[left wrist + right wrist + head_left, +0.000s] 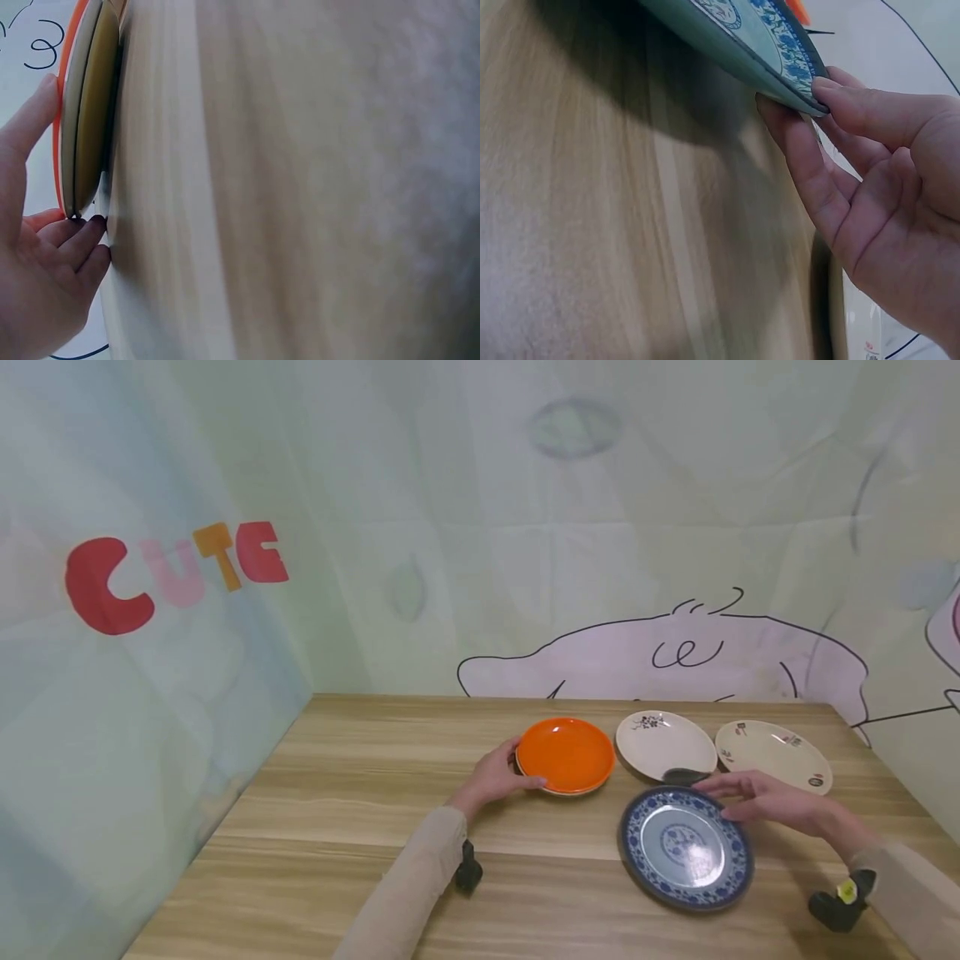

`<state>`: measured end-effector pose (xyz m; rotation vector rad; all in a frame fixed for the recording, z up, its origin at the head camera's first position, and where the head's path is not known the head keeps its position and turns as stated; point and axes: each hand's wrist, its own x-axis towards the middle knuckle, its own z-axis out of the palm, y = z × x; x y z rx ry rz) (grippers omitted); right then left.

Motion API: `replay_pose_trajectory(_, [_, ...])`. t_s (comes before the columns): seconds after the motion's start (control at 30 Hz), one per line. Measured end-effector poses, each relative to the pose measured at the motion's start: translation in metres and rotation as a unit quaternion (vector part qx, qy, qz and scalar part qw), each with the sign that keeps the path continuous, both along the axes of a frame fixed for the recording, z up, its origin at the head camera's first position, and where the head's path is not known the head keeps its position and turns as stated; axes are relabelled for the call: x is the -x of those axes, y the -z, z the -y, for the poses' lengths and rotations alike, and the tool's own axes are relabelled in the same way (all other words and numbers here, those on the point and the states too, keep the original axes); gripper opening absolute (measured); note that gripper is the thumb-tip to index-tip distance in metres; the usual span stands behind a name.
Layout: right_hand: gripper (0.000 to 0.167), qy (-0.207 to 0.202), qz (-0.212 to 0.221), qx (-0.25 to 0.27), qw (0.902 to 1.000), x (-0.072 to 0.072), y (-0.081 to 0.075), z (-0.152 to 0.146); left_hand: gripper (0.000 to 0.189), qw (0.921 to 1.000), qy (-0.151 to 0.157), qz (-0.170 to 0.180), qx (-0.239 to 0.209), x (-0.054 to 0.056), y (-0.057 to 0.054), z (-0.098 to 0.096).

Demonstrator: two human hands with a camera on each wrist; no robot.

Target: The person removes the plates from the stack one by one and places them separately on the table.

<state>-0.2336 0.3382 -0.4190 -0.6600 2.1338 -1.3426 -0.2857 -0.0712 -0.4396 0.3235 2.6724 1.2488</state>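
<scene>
My left hand (497, 777) is at the left edge of a stack of plates, the orange plate (566, 755) on top. In the left wrist view its thumb lies along the orange rim and its fingers touch the stack's edge, where a cream plate (75, 112) and a yellowish-brown one (97, 105) show beneath. My right hand (780, 806) pinches the far right rim of a blue-and-white patterned plate (686, 847), thumb on top and fingers underneath. This plate is raised and tilted above the table, casting a shadow in the right wrist view.
Behind the blue plate lie a white plate (660, 739) with a dark floral print and a cream oval plate (772, 756) with small motifs. A dark shape (684, 776) shows at the white plate's front. The wooden table (360, 777) ends at a printed curtain (420, 527).
</scene>
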Motion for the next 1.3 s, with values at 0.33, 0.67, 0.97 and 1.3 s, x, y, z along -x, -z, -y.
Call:
replay_pose_trajectory(0.33, [0.051, -0.015, 0.043, 0.01, 0.9989, 0.0, 0.003, -0.005, 0.09, 1.0, 0.0, 0.002, 0.0, 0.0, -0.002, 0.0])
replay_pose_trajectory(0.67, [0.052, 0.006, 0.029, -0.032, 0.9991, 0.004, 0.003, -0.001, 0.09, 1.0, 0.001, -0.001, -0.005, 0.0, -0.003, 0.001])
replay_pose_trajectory(0.97, [0.047, 0.006, -0.013, -0.064, 0.9978, 0.006, 0.0, 0.005, 0.09, 1.0, 0.003, -0.005, -0.001, 0.0, -0.002, 0.001])
replay_pose_trajectory(1.3, [0.044, 0.013, -0.056, -0.09, 0.9942, 0.006, 0.001, 0.008, 0.092, 1.0, 0.002, 0.001, 0.002, -0.001, -0.002, 0.001])
